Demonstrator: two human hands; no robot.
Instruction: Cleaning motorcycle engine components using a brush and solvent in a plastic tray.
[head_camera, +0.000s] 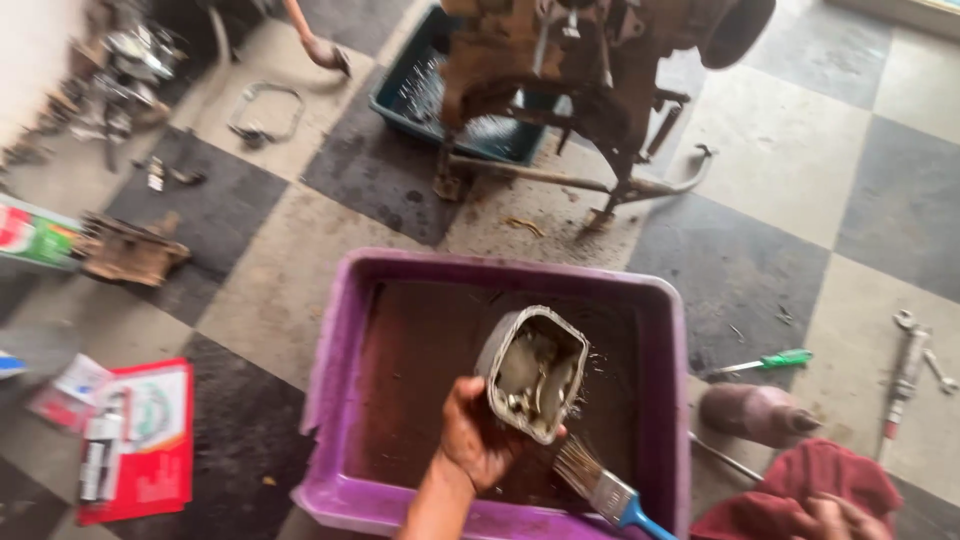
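Observation:
My left hand (478, 432) grips a grimy grey metal engine casing (532, 372) by its lower edge and holds it tilted above a purple plastic tub (330, 350) of dark, dirty liquid. The casing's hollow side faces me, with small parts inside. A paintbrush (600, 485) with a blue handle lies just below the casing, its bristles toward it and its handle over the tub's near rim. My right hand (832, 517) shows only at the bottom edge, resting on a red cloth (800, 485); its grip is unclear.
On the checkered floor to the right lie a green-handled screwdriver (768, 362), a brown cylindrical part (752, 412) and wrenches (915, 360). Beyond the tub stands a rusty machine frame (590, 70) over a teal tray (420, 100). Red packaging (140, 440) and scrap parts lie left.

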